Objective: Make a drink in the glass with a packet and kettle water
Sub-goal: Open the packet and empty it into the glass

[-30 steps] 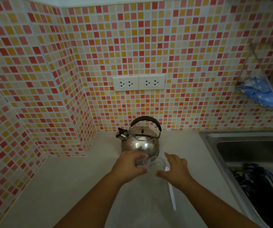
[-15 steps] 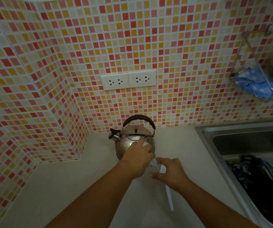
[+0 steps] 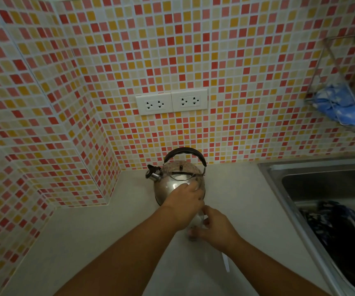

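A steel kettle (image 3: 173, 185) with a black handle stands on the counter by the tiled wall. Just in front of it, my left hand (image 3: 184, 207) is closed over the clear glass (image 3: 200, 218). Only a sliver of the glass shows between my hands. My right hand (image 3: 216, 228) sits against the glass's right side with its fingers curled. A long white packet (image 3: 225, 262) runs from under that hand down across the counter. Its upper end is hidden in my fingers.
A steel sink (image 3: 279, 189) with dark striped cloth (image 3: 343, 231) in it lies at the right. Above it, a wire rack (image 3: 343, 97) on the wall holds blue cloth. Two wall sockets (image 3: 171, 102) are above the kettle. The tiled wall juts out at the left.
My left hand has moved forward over the glass toward the kettle. My right hand has drawn back and closed at the glass's side. The view has shifted slightly.
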